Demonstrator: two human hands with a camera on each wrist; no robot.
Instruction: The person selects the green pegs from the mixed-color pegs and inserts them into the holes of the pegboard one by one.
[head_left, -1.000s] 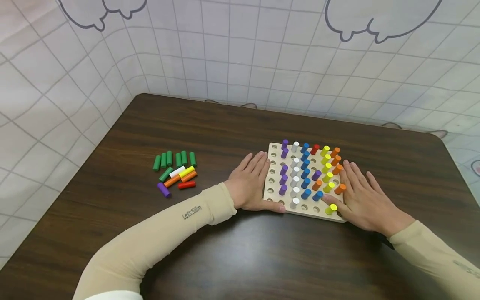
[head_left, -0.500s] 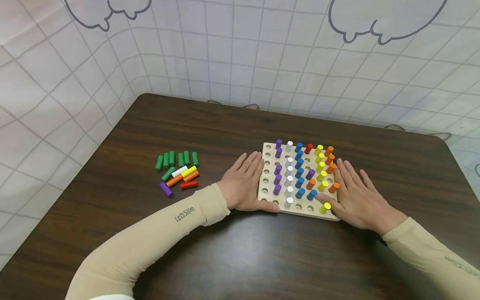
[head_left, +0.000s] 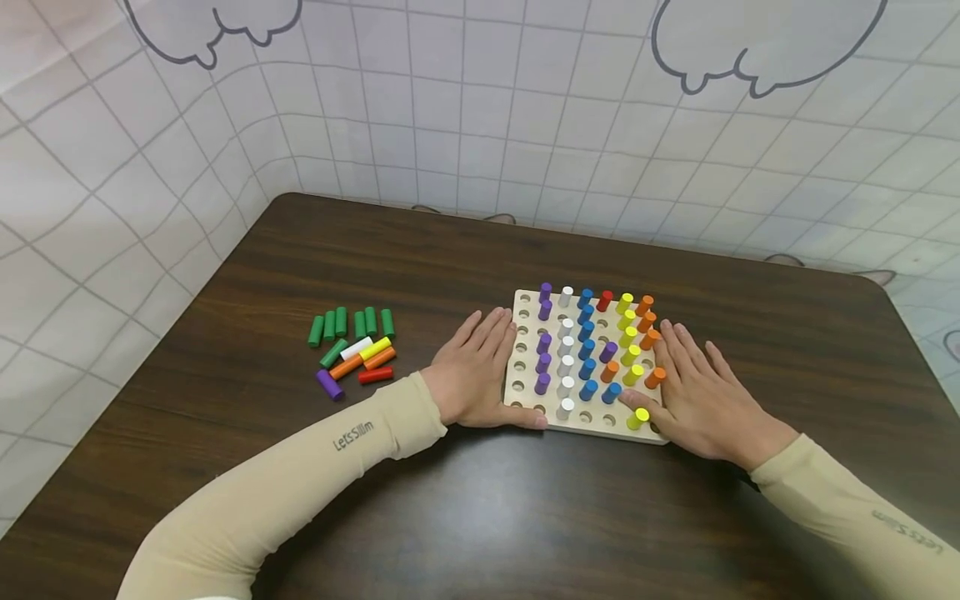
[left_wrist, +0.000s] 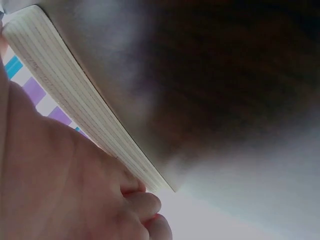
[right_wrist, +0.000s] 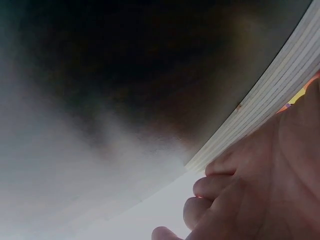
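Note:
A pale wooden pegboard (head_left: 530,377) lies on the dark table, with rows of round holes and several upright pegs in purple, white, blue, red, yellow and orange. My left hand (head_left: 476,371) lies along its left side, fingers straight, thumb stretched along the near edge. On the opposite side my right hand (head_left: 705,408) presses the right edge with extended fingers, its thumb reaching over the near right corner beside a yellow peg (head_left: 638,418). Each wrist view shows the board's layered side (left_wrist: 85,95) against a palm; the right palm (right_wrist: 265,180) touches it too.
Loose pegs lie left of the board: several green pegs (head_left: 341,322), a white peg (head_left: 356,348), a yellow peg (head_left: 376,347), two orange ones, a red peg (head_left: 376,376) and a purple peg (head_left: 329,385). A grid-patterned curtain (head_left: 487,117) hangs behind the table.
Both hands and the pegboard between them have slid left across the table, nearer the loose pegs. The loose pegs stay where they were.

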